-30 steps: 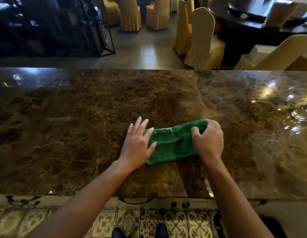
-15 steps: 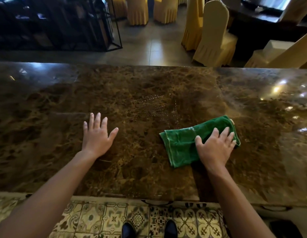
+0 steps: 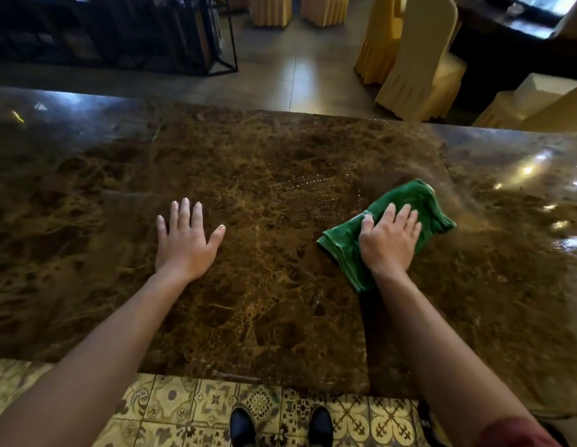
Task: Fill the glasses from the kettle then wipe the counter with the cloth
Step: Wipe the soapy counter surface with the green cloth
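Brown marble counter (image 3: pixel 280 317) stretches out glossy in front of me, with draped yellow chairs (image 3: pixel 419 62) on the floor beyond its far edge. My right hand (image 3: pixel 389 241) lies flat on the green cloth (image 3: pixel 406 201), fingers straight and a little spread, pressing it down rather than gripping it; the folded cloth sticks out past my fingertips and back past my wrist. My left hand (image 3: pixel 184 243) rests palm-down on bare stone, well apart to the left, fingers straight, holding nothing. Between my two hands, nearer the cloth and just beyond my right thumb, a patch of fine water droplets (image 3: pixel 300 195) beads on the marble. No glasses or kettle show from here, so I judge the pouring is done and I am on the wiping.

What could go wrong: with only a flat press, the cloth may bunch or slide out from under my palm on the wet, polished stone. I could also sweep right and miss the droplets to the left, or merely smear them into streaks.
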Demonstrator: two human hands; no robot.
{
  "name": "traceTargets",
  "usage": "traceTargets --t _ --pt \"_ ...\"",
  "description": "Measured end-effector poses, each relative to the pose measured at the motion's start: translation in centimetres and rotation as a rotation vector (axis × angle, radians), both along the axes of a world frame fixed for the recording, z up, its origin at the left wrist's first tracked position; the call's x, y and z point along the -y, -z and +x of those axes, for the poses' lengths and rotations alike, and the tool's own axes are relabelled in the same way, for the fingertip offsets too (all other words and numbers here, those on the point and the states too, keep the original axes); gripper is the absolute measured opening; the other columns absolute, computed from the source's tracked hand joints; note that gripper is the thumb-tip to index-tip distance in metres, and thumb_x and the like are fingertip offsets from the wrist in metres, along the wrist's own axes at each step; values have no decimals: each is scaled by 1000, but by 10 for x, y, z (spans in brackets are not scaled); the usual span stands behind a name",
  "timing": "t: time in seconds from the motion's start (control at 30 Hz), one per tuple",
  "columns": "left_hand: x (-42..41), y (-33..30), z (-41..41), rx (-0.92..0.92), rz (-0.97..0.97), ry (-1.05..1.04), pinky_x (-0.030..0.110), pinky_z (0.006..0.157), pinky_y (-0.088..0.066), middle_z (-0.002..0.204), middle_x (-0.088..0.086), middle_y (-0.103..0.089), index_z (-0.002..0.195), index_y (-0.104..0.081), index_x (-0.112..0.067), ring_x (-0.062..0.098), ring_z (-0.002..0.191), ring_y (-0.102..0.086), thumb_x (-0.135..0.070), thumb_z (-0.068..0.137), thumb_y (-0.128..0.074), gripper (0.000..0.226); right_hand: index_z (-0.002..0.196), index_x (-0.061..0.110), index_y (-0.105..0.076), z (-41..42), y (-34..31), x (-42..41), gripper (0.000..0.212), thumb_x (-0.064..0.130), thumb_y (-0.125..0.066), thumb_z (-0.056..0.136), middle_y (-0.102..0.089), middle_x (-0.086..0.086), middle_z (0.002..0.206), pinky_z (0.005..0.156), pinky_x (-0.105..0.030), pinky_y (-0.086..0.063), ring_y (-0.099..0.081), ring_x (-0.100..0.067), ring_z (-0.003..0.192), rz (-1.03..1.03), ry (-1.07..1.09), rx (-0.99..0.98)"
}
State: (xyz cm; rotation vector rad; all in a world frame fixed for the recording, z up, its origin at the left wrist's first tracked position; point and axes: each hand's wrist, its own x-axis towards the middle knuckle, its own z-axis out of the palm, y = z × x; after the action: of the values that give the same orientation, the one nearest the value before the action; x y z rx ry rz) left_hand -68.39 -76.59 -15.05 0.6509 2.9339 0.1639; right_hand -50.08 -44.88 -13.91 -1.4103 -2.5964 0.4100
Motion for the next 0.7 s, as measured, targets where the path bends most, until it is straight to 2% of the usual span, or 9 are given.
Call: traceTargets --t 0.17,0.37,0.43,0.5,0.57,0.63,0.7 --pt "0 2 0 -26 24 -1 53 127 1 172 10 -3 162 -13 -15 25 159 6 -66 102 -12 79 164 11 -22 -67 0 -14 70 51 -27 106 -11 -20 172 130 -49 -3 -6 -33 160 22 -242 54" --pt "0 0 0 -21 76 -2 50 127 3 172 9 -5 162 -16 -16 24 159 5 -57 106 -12 70 165 18 -21 -127 -2 13 69 54 -27 106 -10 -12 174 130 -43 -3 -4 -25 161 28 -543 70" --pt "3 -4 -4 20 131 8 48 127 2 172 7 -8 162 -21 -17 23 159 2 -55 107 -17 67 165 20 -22 -136 -2 28 68 55 -27 106 -10 -10 174 130 -42 -2 -3 -24 161 23 -622 70" --pt "15 -10 -12 20 179 27 48 127 -5 171 7 -16 159 -30 -19 23 159 -6 -52 107 -27 62 165 22 -22 -144 -2 43 67 56 -28 107 -10 -9 174 130 -41 0 -2 -22 161 18 -692 67" --pt "40 -14 -24 -55 148 9 51 126 -12 169 8 -22 157 -35 -18 27 157 -13 -50 106 -36 60 165 24 -22 -153 -3 57 67 57 -27 107 -10 -7 174 130 -41 0 -1 -21 161 20 -748 72" --pt "74 -17 -40 -106 50 -67 54 125 -10 170 10 -18 158 -32 -17 29 158 -8 -51 104 -37 64 165 25 -22 -159 -2 72 67 59 -26 106 -10 -5 174 130 -43 1 0 -20 161 35 -776 72" --pt "107 -18 -55 -78 5 -189 55 125 -5 171 11 -12 160 -25 -16 29 158 -1 -56 103 -33 70 164 28 -24 -167 1 87 69 62 -24 104 -12 -4 174 129 -47 4 2 -21 161 68 -771 74"
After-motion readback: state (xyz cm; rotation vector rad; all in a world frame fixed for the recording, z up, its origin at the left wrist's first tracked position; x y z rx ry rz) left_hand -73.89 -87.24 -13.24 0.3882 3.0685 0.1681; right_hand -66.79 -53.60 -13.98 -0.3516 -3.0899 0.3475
